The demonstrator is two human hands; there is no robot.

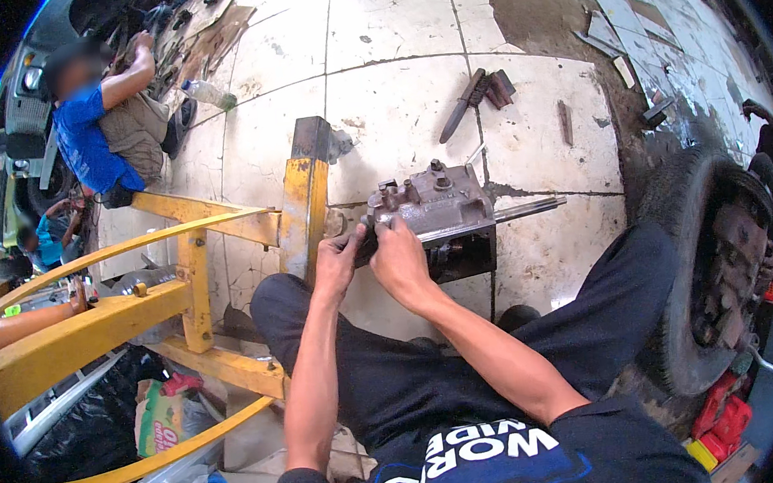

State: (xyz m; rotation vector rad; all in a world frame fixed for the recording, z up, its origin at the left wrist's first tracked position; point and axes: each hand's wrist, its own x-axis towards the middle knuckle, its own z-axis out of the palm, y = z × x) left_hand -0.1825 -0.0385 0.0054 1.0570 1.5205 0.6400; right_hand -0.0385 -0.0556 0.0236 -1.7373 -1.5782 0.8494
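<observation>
On the floor between my legs sits a grey metal gearbox housing (437, 197), with bolts and studs on its top. A long metal rod (529, 208) sticks out past its right side, and its near face shows a dark opening (460, 258). My left hand (337, 262) is closed at the housing's left end, against a dark part whose kind I cannot make out. Right beside it, my right hand (397, 257) has its fingers curled and pressed to the near left corner of the housing. Whatever lies between the fingers of either hand is hidden.
A yellow steel frame (306, 193) rises close on my left. To my right stands a wheel with a worn tyre (682, 309). Dark tools (475, 98) and a plastic bottle (208, 94) lie on the tiles. A person in blue (92, 137) sits at far left.
</observation>
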